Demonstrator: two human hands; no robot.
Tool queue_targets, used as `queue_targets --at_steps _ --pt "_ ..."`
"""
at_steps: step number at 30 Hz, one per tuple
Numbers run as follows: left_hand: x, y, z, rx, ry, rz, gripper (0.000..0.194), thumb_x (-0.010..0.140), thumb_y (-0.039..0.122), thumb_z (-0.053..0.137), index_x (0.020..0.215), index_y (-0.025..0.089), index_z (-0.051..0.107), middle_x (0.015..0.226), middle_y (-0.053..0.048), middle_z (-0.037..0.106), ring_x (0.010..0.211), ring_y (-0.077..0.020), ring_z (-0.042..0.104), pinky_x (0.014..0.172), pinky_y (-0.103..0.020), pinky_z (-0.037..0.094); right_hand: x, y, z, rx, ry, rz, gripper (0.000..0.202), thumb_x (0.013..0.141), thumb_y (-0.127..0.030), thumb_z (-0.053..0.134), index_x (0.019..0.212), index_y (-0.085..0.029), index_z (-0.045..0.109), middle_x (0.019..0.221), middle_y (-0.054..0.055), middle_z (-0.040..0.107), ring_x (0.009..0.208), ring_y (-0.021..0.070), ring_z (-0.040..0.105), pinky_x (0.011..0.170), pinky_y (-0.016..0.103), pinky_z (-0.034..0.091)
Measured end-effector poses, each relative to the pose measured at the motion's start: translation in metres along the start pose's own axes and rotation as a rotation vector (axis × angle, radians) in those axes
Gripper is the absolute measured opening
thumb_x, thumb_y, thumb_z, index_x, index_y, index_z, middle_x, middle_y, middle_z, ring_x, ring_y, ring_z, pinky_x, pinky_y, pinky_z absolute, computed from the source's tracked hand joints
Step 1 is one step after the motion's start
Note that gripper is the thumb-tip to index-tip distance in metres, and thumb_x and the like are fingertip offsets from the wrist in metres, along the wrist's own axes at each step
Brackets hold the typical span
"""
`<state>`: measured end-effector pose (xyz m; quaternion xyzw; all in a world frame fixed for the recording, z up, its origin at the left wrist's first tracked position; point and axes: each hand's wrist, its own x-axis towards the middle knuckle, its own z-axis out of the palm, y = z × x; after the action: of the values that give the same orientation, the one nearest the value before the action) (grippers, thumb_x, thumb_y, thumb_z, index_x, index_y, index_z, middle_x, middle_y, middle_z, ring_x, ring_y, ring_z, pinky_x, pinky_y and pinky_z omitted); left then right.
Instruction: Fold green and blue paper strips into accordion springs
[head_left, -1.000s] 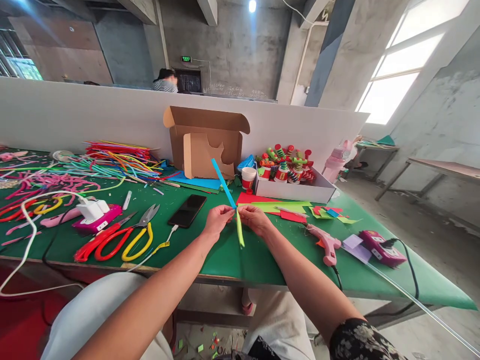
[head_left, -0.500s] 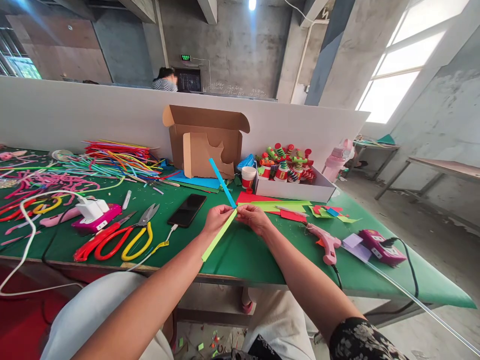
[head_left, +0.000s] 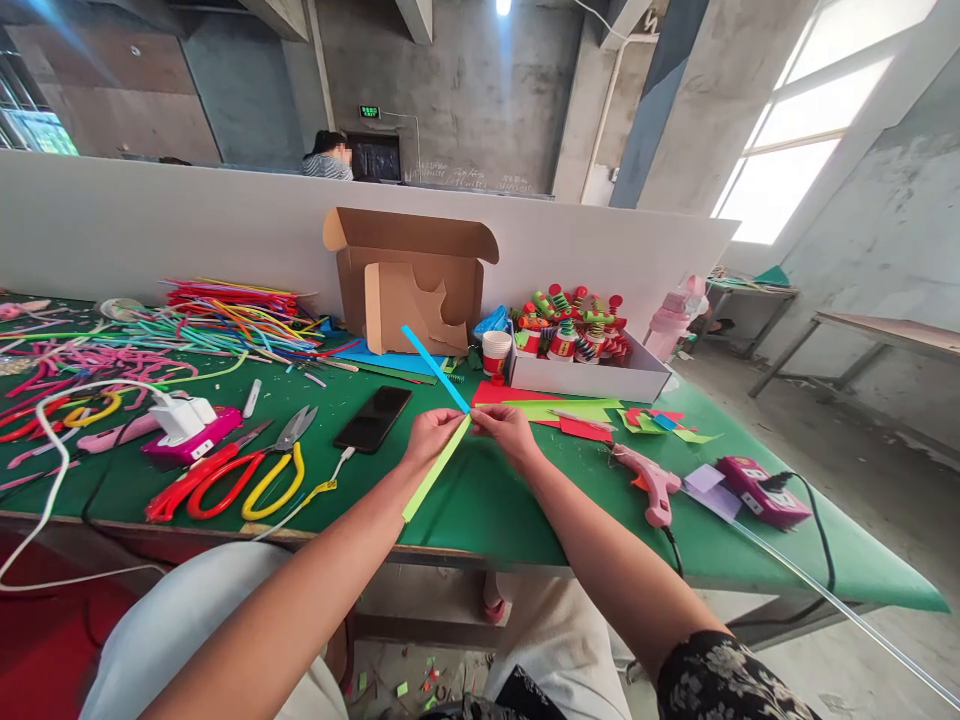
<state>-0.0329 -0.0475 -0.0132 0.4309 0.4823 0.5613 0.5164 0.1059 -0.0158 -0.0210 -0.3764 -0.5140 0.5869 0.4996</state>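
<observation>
Two paper strips meet at one end between my hands, above the green table (head_left: 495,520). The blue strip (head_left: 433,366) slants up and to the left; the yellow-green strip (head_left: 433,475) runs down and to the left past my left wrist. My left hand (head_left: 435,436) is closed on the strips near their joined end. Just to the right, my right hand (head_left: 507,432) pinches the same end with its fingertips. Behind my right hand lie more yellow-green strips (head_left: 592,411) and red paper (head_left: 501,392).
Scissors (head_left: 294,440), pliers with red handles (head_left: 225,480) and a phone (head_left: 373,419) lie left. A pink glue gun (head_left: 651,480) and power strip (head_left: 765,492) are right. Behind stand a cardboard box (head_left: 412,240), paper cups (head_left: 496,352) and a white tray (head_left: 592,378) of spring figures.
The blue strip has tilted further to the left, its upper end now lower. Both hands have barely moved and keep hold of the joined end.
</observation>
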Motion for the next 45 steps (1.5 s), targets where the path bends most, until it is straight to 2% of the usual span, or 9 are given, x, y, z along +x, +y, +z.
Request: queue_targets --at_steps 4,8,13,17,23,27,32,40,45 --pt "0.0001 -0.0047 0.0026 -0.045 0.013 0.032 0.046 0.043 0.054 0.083 0.064 0.016 0.069 0.054 -0.001 0.062 0.051 -0.0119 0.051 0.052 -0.026 0.038 0.0024 0.0012 0.0011 -0.036 0.054 -0.067 0.031 0.054 -0.042 0.083 0.063 -0.017 0.068 0.056 -0.003 0.062 0.05 0.0101 0.055 0.058 0.027 0.05" --pt "-0.001 -0.009 0.0069 -0.064 0.006 0.086 0.043 0.047 0.049 0.083 0.07 0.017 0.067 0.06 0.0 0.063 0.057 -0.0123 0.054 0.057 -0.026 0.041 0.0039 0.001 -0.0007 0.054 0.109 -0.058 0.029 0.059 -0.043 0.079 0.064 -0.018 0.065 0.053 -0.005 0.057 0.05 0.0093 0.053 0.061 0.027 0.051" --pt "-0.0017 -0.0094 0.0067 0.031 -0.065 0.089 0.04 0.054 0.049 0.08 0.07 0.019 0.059 0.063 0.002 0.062 0.06 -0.0124 0.054 0.056 -0.024 0.04 0.0028 0.0015 0.0002 0.028 0.038 -0.038 0.031 0.06 -0.044 0.079 0.064 -0.017 0.063 0.054 -0.003 0.059 0.05 0.0099 0.054 0.061 0.028 0.051" --pt "-0.0033 -0.0056 0.0054 0.008 -0.029 0.08 0.037 0.057 0.049 0.076 0.067 0.019 0.058 0.06 0.002 0.061 0.058 -0.0126 0.055 0.054 -0.023 0.039 0.0014 0.0009 0.0014 -0.002 0.001 -0.039 0.032 0.059 -0.045 0.08 0.066 -0.018 0.063 0.054 -0.002 0.06 0.05 0.0107 0.055 0.059 0.027 0.05" --pt "-0.0075 -0.0007 0.0082 -0.055 0.003 0.051 0.034 0.057 0.047 0.074 0.068 0.019 0.059 0.059 0.001 0.062 0.057 -0.0128 0.056 0.054 -0.024 0.04 0.0 -0.0015 0.001 0.076 0.054 -0.052 0.034 0.058 -0.045 0.082 0.067 -0.018 0.064 0.055 -0.003 0.06 0.052 0.0105 0.056 0.06 0.027 0.051" --pt "-0.0052 -0.003 0.006 -0.051 0.041 0.072 0.036 0.055 0.049 0.076 0.066 0.019 0.06 0.056 0.002 0.06 0.056 -0.013 0.055 0.054 -0.024 0.039 -0.0017 -0.0026 0.0013 0.104 -0.018 -0.006 0.034 0.056 -0.043 0.084 0.068 -0.017 0.066 0.059 -0.001 0.063 0.054 0.0099 0.057 0.06 0.026 0.051" --pt "-0.0028 -0.0052 0.0029 -0.045 0.017 0.065 0.035 0.055 0.049 0.077 0.066 0.019 0.061 0.056 0.002 0.061 0.056 -0.0132 0.054 0.054 -0.024 0.039 -0.001 -0.0033 -0.0004 0.161 -0.048 0.049 0.034 0.054 -0.041 0.086 0.072 -0.017 0.069 0.06 -0.002 0.064 0.054 0.0097 0.059 0.063 0.027 0.054" --pt "-0.0039 -0.0051 0.0055 -0.066 0.033 0.084 0.037 0.055 0.051 0.077 0.063 0.019 0.061 0.054 0.002 0.058 0.054 -0.0125 0.053 0.054 -0.024 0.04 0.001 -0.0047 -0.0013 0.17 -0.028 0.046 0.033 0.052 -0.036 0.088 0.069 -0.016 0.068 0.059 0.0 0.067 0.056 0.0119 0.063 0.066 0.028 0.057" --pt "-0.0011 -0.009 0.0051 -0.113 0.035 0.103 0.039 0.053 0.05 0.08 0.068 0.018 0.063 0.061 0.001 0.062 0.058 -0.0122 0.055 0.058 -0.025 0.043 -0.0004 -0.0047 0.0002 0.192 -0.045 0.059 0.033 0.051 -0.035 0.088 0.066 -0.016 0.066 0.061 0.001 0.067 0.058 0.0126 0.064 0.065 0.027 0.056"
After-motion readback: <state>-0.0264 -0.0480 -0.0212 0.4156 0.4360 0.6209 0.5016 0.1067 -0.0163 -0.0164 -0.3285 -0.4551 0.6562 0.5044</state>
